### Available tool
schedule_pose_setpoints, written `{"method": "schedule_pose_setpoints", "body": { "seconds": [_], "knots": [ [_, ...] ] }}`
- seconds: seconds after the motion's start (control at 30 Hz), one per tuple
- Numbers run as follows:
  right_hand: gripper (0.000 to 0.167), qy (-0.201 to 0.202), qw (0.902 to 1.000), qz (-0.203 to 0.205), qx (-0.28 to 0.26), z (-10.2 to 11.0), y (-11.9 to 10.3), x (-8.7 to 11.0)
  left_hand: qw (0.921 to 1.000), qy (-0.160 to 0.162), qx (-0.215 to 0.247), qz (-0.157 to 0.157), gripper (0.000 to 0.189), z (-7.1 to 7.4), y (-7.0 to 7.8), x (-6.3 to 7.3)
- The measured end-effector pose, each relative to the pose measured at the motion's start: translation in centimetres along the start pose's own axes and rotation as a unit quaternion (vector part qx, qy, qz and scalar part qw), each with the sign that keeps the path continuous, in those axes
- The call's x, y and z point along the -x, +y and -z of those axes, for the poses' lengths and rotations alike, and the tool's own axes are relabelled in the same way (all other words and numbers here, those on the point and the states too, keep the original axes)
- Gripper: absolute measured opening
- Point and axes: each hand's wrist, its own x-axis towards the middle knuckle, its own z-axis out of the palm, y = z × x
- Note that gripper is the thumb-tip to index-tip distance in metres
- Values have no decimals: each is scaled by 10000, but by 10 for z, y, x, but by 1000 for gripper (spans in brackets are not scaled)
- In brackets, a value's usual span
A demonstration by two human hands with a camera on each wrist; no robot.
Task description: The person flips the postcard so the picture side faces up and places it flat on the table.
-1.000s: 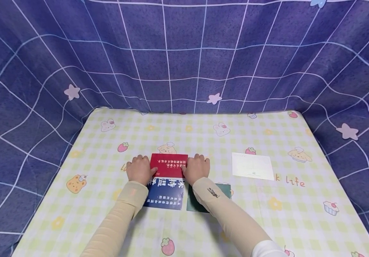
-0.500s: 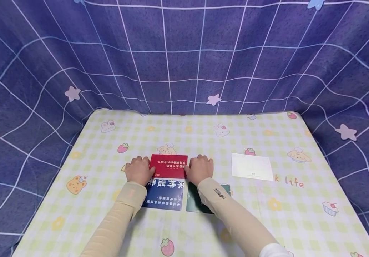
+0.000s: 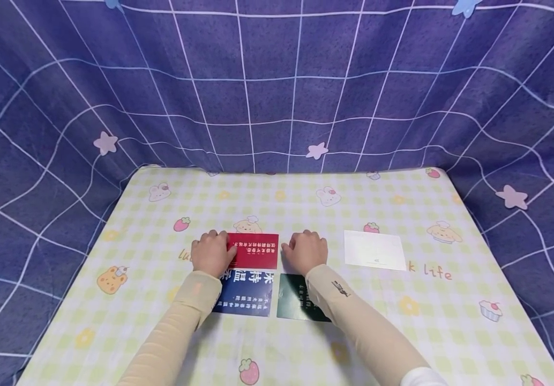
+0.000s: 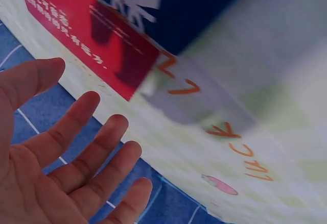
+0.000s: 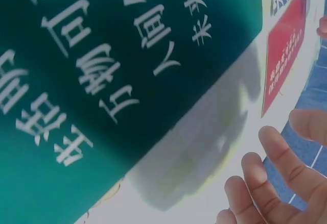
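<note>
A red card point(image 3: 257, 251) with white characters lies flat, directly beyond a dark blue card point(image 3: 248, 295). My left hand point(image 3: 211, 253) is at the red card's left edge and overlaps it in the head view. In the left wrist view its fingers point(image 4: 104, 142) are spread and relaxed, holding nothing. To the right of the red card, with a small gap, is my right hand point(image 3: 306, 252), fingers loosely bent. The right wrist view shows its fingers point(image 5: 276, 152) apart from the red card. A dark green card point(image 3: 293, 297) lies right of the blue one, partly behind my right forearm.
A white card point(image 3: 375, 250) lies on the table's right half. The table point(image 3: 137, 321) has a green-checked cloth with printed animals and strawberries. Behind it hangs a dark blue curtain point(image 3: 277, 96) with a white grid.
My right hand has let go of the red card's right edge and moved right, uncovering more of the red and green cards. My left hand stays at the red card's left edge.
</note>
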Motion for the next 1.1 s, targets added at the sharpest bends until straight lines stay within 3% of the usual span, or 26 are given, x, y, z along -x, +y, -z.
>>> {"method": "schedule_pose_setpoints", "body": {
  "seconds": [0.23, 0.57, 1.1],
  "knots": [
    [25, -88, 9998, -143, -119, 10, -1, 1, 9996, 177, 190, -148, 30, 0, 12, -3],
    [27, -69, 9993, -244, -282, 23, 0, 3, 9989, 63, 379, -266, 29, 4, 34, -4],
    [26, 56, 9990, -203, -406, 39, 19, 5, 9965, 240, 543, -582, 33, 8, 65, -6]
  ]
}}
